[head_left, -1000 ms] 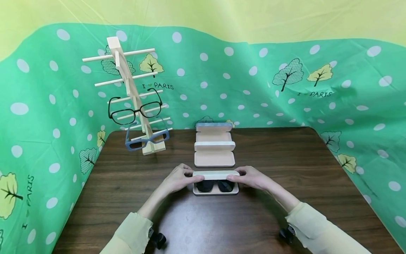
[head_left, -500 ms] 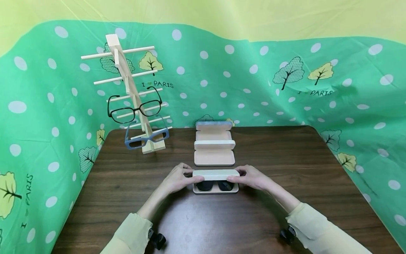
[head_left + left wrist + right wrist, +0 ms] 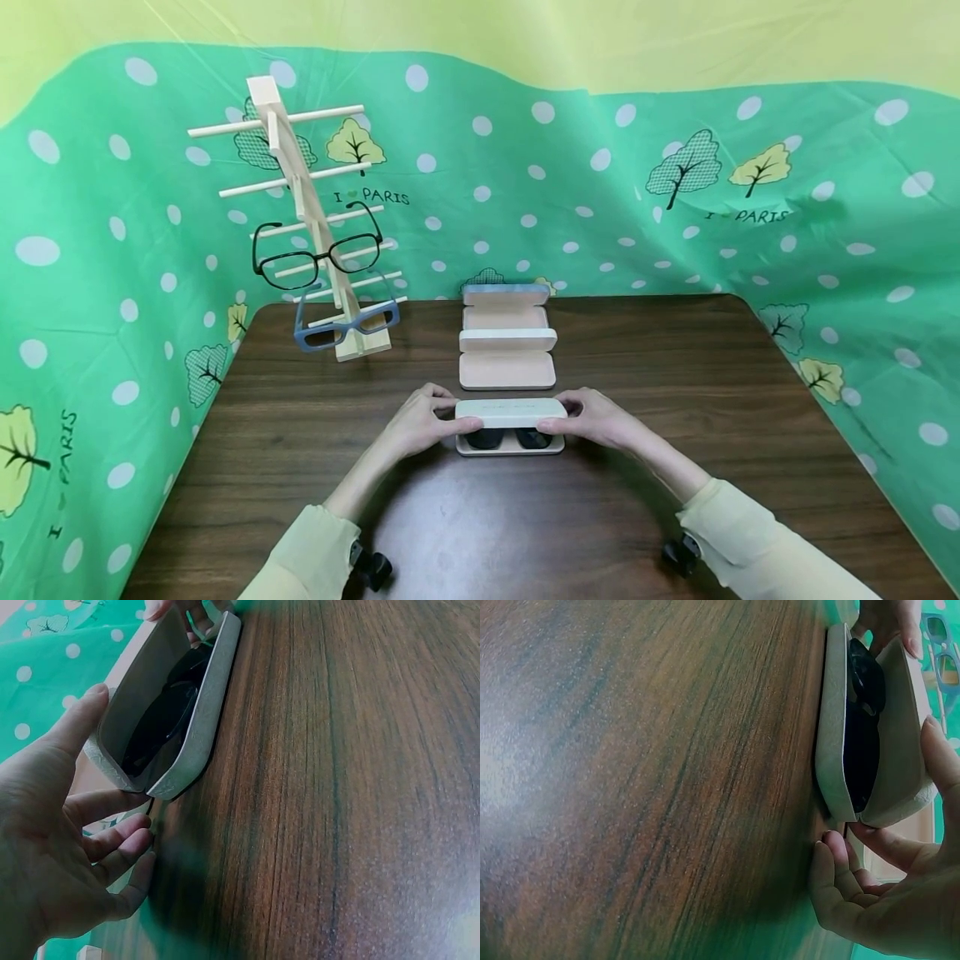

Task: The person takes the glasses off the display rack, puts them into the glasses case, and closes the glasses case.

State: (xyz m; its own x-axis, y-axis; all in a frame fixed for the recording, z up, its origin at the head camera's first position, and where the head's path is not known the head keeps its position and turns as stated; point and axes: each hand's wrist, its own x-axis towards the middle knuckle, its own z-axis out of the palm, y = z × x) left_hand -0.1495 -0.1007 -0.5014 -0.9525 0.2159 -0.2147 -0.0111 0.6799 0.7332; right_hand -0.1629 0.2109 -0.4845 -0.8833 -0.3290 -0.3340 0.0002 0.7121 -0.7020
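Observation:
A white glasses case (image 3: 511, 412) lies half open on the table, its lid tilted forward over a pair of dark sunglasses (image 3: 161, 720). At the case's left end my left hand (image 3: 426, 423) pinches the lid, thumb on the front edge and index finger near the hinge. My right hand (image 3: 596, 417) grips the other end the same way, and in the right wrist view its thumb (image 3: 939, 754) presses the lid's outer side. The other fingers of both hands curl loosely beside the case. In the head view the lid covers the upper part of the sunglasses.
Two more glasses cases stand open behind, a nearer one (image 3: 507, 371) and a farther one (image 3: 506, 317). A wooden display rack (image 3: 300, 187) at the back left carries black-framed glasses (image 3: 318, 257) and blue-framed glasses (image 3: 347, 327). A polka-dot cloth (image 3: 555, 192) hangs behind the table.
The lid of the front case has swung forward and down a little, covering more of the sunglasses. Both hands keep their hold at its ends. The head view has tilted slightly.

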